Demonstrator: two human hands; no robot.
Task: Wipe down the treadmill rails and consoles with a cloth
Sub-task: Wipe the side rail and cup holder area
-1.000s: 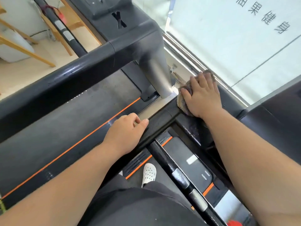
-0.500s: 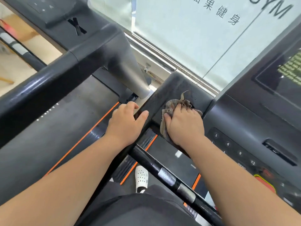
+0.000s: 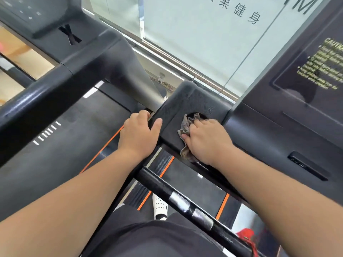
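My right hand (image 3: pixel 206 140) presses a crumpled grey-brown cloth (image 3: pixel 187 125) onto the dark flat side panel (image 3: pixel 187 101) of the treadmill console, beside a round recess. My left hand (image 3: pixel 139 132) rests on the left edge of that same panel, thumb on top and fingers curled over the side. The console face (image 3: pixel 289 127) with a yellow caution label (image 3: pixel 323 65) lies to the right. A black handrail bar (image 3: pixel 178 199) with silver sensor bands runs diagonally under my forearms.
A neighbouring treadmill's thick black rail (image 3: pixel 46 101) and console (image 3: pixel 55 25) cross the upper left, its belt (image 3: pixel 55 160) with an orange stripe below. A frosted glass wall (image 3: pixel 204 43) stands ahead. A white shoe (image 3: pixel 159 206) shows on the deck, and something red (image 3: pixel 246 236) lies at lower right.
My right hand slid the cloth back along the side panel toward me and the console. The view swung right, bringing the console face and caution label into sight. My left hand kept its grip.
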